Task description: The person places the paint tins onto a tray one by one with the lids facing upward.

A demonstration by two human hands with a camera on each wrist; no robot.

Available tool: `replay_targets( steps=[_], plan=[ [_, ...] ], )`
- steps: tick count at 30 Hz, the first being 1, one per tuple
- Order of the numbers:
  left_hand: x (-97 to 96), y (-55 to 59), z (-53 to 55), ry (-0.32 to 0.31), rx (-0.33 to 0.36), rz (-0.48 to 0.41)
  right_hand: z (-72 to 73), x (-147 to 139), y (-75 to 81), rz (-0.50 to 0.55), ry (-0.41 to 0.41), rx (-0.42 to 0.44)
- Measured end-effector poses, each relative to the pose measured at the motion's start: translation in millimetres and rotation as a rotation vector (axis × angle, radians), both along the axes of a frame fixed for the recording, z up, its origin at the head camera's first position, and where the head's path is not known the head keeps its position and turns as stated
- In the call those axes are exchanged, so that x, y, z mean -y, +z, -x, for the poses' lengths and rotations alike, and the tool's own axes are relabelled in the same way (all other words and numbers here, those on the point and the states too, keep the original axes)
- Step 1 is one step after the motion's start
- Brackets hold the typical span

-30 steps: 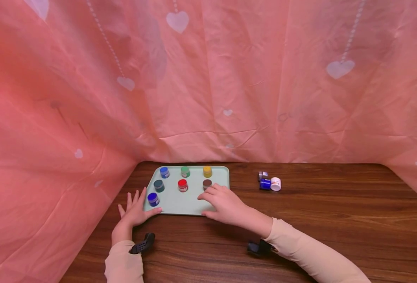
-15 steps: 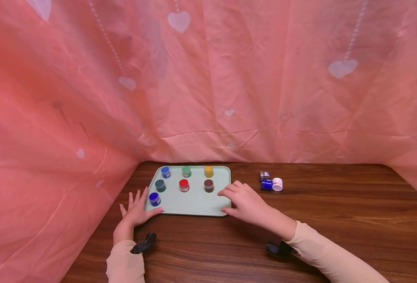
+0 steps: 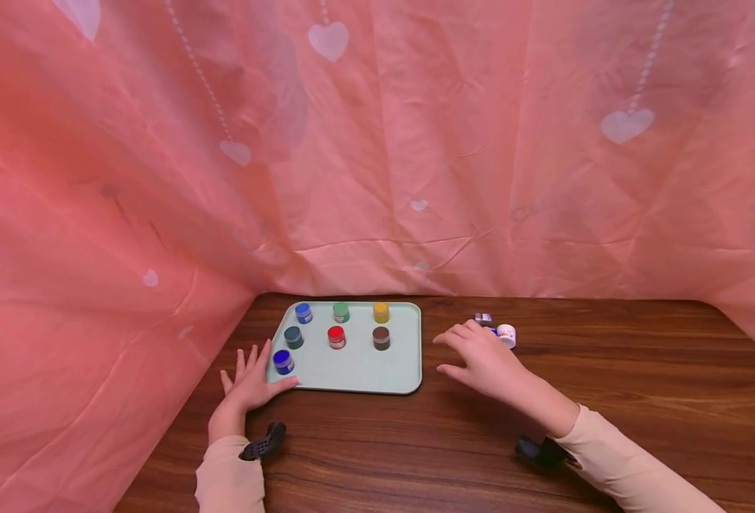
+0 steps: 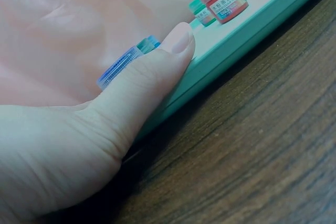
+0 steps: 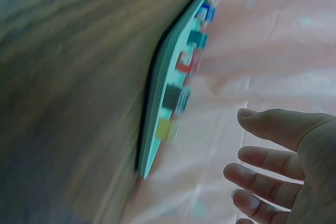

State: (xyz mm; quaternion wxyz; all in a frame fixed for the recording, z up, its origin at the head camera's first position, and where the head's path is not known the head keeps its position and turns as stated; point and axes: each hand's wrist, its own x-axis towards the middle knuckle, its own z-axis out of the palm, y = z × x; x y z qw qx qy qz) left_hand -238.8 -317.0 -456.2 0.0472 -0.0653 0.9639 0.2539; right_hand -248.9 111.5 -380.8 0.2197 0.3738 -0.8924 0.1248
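Observation:
A pale green tray (image 3: 352, 374) bears several small paint jars in rows. My left hand (image 3: 249, 385) rests at its near left corner, fingers spread and thumb over the rim, beside the dark blue jar (image 3: 283, 362). In the left wrist view, the thumb (image 4: 142, 82) lies along the tray's edge, and a red jar (image 4: 223, 1) stands beyond it. Right of the tray, my right hand (image 3: 486, 360) is over the table with fingers parted and nothing between them. Close behind it are a white jar (image 3: 506, 335) and a dark-capped jar (image 3: 483, 318); a blue one is mostly hidden.
The wooden table (image 3: 640, 377) runs on to the right. A pink curtain (image 3: 454, 178) with hearts hangs along its back and left sides. On the tray also stand a yellow jar (image 3: 381, 312), a brown jar (image 3: 381, 338) and a green jar (image 3: 341, 312).
My right hand has moved right, from beside the brown jar, off the tray and toward the loose jars, now partly covering the blue one. The left hand has stayed at the tray's corner.

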Motion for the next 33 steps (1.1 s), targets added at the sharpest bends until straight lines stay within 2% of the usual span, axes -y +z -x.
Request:
replay_targets(
  steps=[10,16,24,33],
  plan=[
    [-2.3,-3.7,0.5,0.000,0.006,-0.005,9.3,-27.5,4.5,0.015,-0.099,-0.021],
    [-2.4,-3.3,-0.3,0.003,0.010,-0.006,18.8,-38.5,5.9,0.029,-0.152,0.010],
    [-3.8,-2.5,-1.1,0.000,0.013,-0.005,34.0,-55.0,-2.1,0.005,-0.222,0.048],
    [-0.6,-0.2,-0.3,-0.005,0.005,0.007,50.7,-63.5,-13.7,-0.017,-0.265,0.117]
  ],
)
